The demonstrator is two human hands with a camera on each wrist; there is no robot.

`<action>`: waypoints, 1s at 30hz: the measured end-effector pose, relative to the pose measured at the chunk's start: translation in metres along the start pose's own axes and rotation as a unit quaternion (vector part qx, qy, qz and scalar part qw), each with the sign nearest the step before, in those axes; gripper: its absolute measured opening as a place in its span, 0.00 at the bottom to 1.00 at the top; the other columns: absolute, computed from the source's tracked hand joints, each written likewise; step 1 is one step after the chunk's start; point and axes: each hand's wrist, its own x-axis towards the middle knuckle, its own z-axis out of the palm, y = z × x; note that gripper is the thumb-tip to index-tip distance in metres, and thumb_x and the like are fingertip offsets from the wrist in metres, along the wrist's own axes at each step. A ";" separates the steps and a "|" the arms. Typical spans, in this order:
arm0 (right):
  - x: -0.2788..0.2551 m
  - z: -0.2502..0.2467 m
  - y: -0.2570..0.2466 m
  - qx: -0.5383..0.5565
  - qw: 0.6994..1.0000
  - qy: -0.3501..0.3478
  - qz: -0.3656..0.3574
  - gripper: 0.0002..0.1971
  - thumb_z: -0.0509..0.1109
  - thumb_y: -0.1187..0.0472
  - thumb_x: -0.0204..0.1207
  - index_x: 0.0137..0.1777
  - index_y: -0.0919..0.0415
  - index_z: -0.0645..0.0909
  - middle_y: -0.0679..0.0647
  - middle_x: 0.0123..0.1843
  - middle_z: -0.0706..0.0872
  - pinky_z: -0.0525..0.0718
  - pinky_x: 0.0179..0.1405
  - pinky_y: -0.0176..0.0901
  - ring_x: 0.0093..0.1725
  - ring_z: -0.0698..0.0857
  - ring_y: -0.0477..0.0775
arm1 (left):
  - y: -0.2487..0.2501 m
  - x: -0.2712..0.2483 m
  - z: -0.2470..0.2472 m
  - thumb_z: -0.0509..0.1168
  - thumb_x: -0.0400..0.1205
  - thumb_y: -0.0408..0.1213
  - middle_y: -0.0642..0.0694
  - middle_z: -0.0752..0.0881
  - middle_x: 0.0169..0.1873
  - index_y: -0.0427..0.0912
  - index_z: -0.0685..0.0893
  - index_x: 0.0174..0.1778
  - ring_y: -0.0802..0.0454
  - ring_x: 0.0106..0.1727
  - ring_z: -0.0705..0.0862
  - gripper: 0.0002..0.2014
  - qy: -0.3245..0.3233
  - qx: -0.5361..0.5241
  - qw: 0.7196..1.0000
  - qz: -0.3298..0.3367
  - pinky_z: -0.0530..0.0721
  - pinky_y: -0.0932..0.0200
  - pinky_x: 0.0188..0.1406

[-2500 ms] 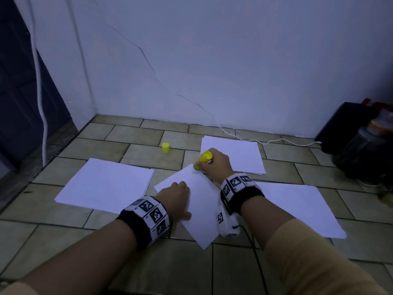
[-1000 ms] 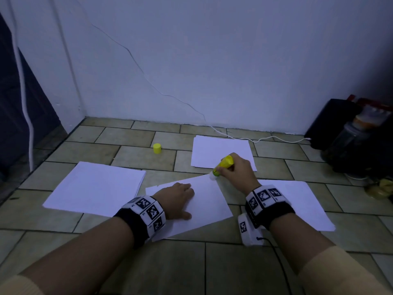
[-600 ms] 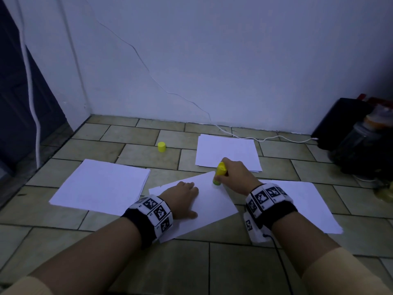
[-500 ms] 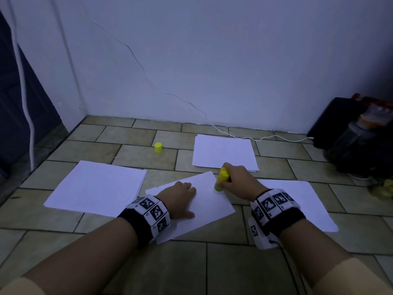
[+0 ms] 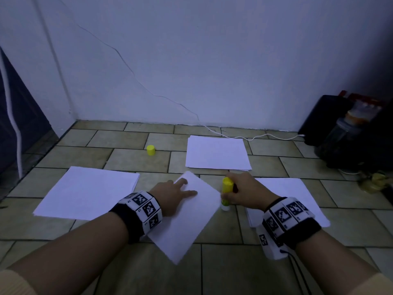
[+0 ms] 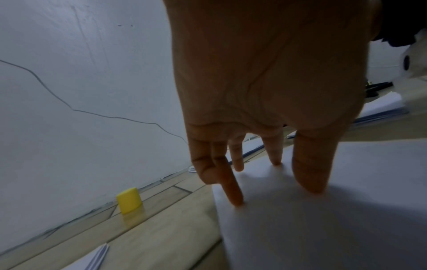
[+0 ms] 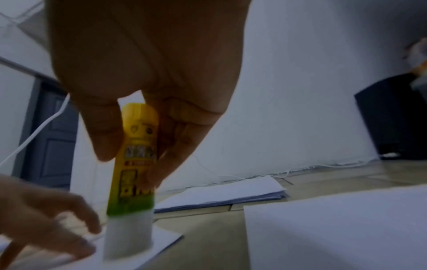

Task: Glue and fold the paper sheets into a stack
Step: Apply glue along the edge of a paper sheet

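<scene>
A single white sheet (image 5: 187, 218) lies askew on the tiled floor between my arms. My left hand (image 5: 173, 193) presses it down with straight, spread fingers (image 6: 233, 191) near its far corner. My right hand (image 5: 238, 194) grips a yellow glue stick (image 5: 226, 193), held upright with its white glue end (image 7: 128, 237) on the sheet's right corner. In the right wrist view thumb and fingers pinch the yellow glue stick (image 7: 136, 159). The glue's yellow cap (image 5: 151, 150) stands alone on a tile further back.
Three paper stacks lie around: one at left (image 5: 89, 190), one at the back (image 5: 217, 153), one at right (image 5: 291, 194) partly under my right wrist. A white cable (image 5: 244, 137) runs along the wall. Dark bags and a jar (image 5: 348, 133) crowd the right corner.
The sheet has turned clockwise under my left hand. My right hand has drawn the glue stick from the sheet's far edge down to its right corner.
</scene>
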 end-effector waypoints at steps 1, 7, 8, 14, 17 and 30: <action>0.002 -0.001 0.000 0.043 0.998 0.037 -0.002 0.11 0.75 0.60 0.72 0.38 0.60 0.74 0.53 0.35 0.81 0.80 0.38 0.48 0.36 0.81 0.52 | -0.001 0.000 0.001 0.64 0.83 0.42 0.44 0.53 0.81 0.62 0.51 0.84 0.41 0.71 0.72 0.37 -0.005 0.006 1.000 -0.008 0.77 0.51 0.61; 0.023 0.002 -0.010 0.183 0.961 0.204 0.030 0.10 0.76 0.64 0.72 0.45 0.70 0.81 0.57 0.35 0.87 0.88 0.39 0.51 0.30 0.87 0.49 | -0.006 -0.003 0.006 0.65 0.77 0.63 0.41 0.67 0.72 0.51 0.63 0.79 0.43 0.74 0.66 0.38 0.038 0.013 0.998 -0.051 0.72 0.46 0.68; 0.028 0.004 -0.010 0.179 0.962 0.204 0.035 0.10 0.76 0.63 0.71 0.45 0.69 0.80 0.58 0.36 0.87 0.88 0.40 0.51 0.32 0.87 0.52 | -0.007 -0.003 0.008 0.65 0.76 0.64 0.41 0.64 0.74 0.49 0.64 0.78 0.43 0.75 0.63 0.38 0.045 0.012 0.998 -0.052 0.71 0.46 0.70; 0.059 0.019 -0.014 0.158 0.971 0.172 0.059 0.11 0.76 0.59 0.71 0.45 0.65 0.79 0.58 0.40 0.87 0.86 0.45 0.51 0.42 0.87 0.58 | -0.011 -0.005 0.016 0.57 0.86 0.46 0.43 0.68 0.74 0.42 0.67 0.75 0.44 0.72 0.70 0.22 0.065 -0.050 0.995 -0.063 0.75 0.47 0.67; 0.072 0.027 -0.026 0.139 0.978 0.148 0.056 0.12 0.75 0.59 0.72 0.49 0.65 0.79 0.59 0.45 0.86 0.82 0.45 0.46 0.46 0.84 0.57 | -0.016 -0.005 0.016 0.58 0.86 0.39 0.42 0.68 0.73 0.40 0.69 0.74 0.43 0.70 0.70 0.20 0.067 -0.056 0.993 -0.076 0.77 0.48 0.64; 0.112 0.053 -0.074 0.033 0.999 0.025 0.003 0.17 0.72 0.57 0.77 0.60 0.66 0.74 0.67 0.57 0.83 0.80 0.53 0.52 0.58 0.81 0.65 | -0.022 -0.007 0.020 0.62 0.80 0.59 0.44 0.74 0.69 0.41 0.69 0.72 0.44 0.68 0.68 0.31 0.070 -0.065 0.989 -0.110 0.73 0.49 0.61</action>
